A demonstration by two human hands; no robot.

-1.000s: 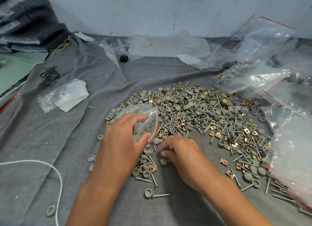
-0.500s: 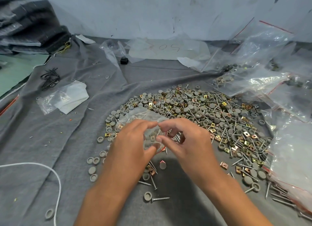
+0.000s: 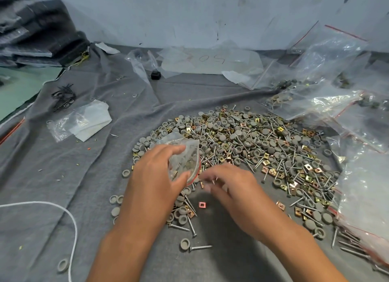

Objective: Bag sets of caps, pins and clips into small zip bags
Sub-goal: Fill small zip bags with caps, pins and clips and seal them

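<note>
Head view: small zip bag [image 3: 182, 160] pinched in left grip [image 3: 155, 182], right grip [image 3: 228, 186] blurred, state unclear, beside its mouth.

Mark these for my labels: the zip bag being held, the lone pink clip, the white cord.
zip bag [image 3: 185, 158], head view, clear side wall.
pink clip [image 3: 202, 204], head view, its centre.
white cord [image 3: 72, 218], head view, the bend.

Our left hand [image 3: 153, 176] gripped the small zip bag [image 3: 185, 157] between thumb and fingers, our right hand [image 3: 229, 187] blurred, fingers curled, beside it
</note>
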